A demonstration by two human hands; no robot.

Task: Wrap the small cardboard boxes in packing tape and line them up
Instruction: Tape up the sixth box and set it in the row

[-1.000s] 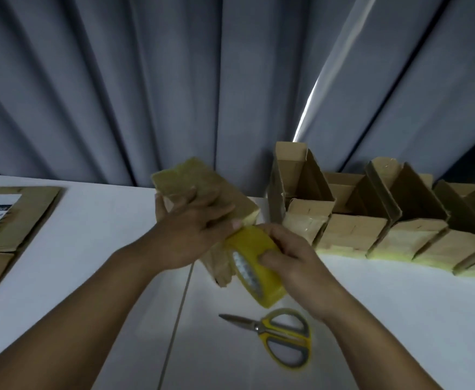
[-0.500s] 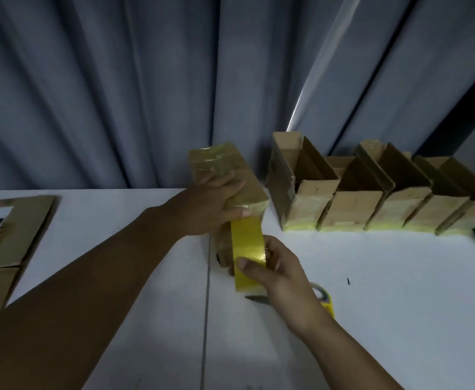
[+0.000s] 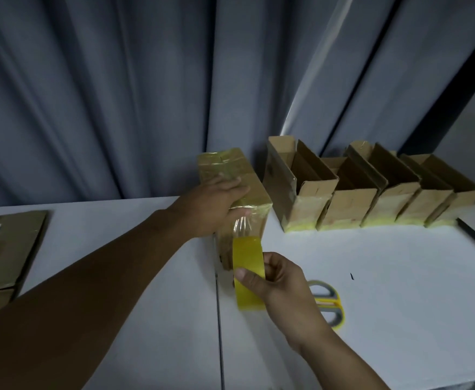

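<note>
We have the box (image 3: pixel 226 164) standing on the bench (image 3: pixel 399 277), just left of the row of boxes (image 3: pixel 371 201) and near its first one, though not touching it. Our left hand (image 3: pixel 211 204) lies across the top with fingers fairly straight, pressing down, and the thumb sits at the front upper edge. Our right hand (image 3: pixel 282 282) is curled round the yellow tape roll (image 3: pixel 247 263), with the thumb across its outer face, just in front of the box. A short clear stretch of tape (image 3: pixel 242 225) runs from the roll up to the box. We judge the box to be light and thin-walled, so the tape's pull would skid or tip it unless we bear down from above. Its glossy taped skin looks slippery, and the panels would likely cave in the middle, so we keep our hold near edges and corners. We would grip the roll loosely enough to let it turn, and keep the sticky strip taut so it cannot fold on itself. The scissors (image 3: pixel 330 305) lie just behind our right hand.
</note>
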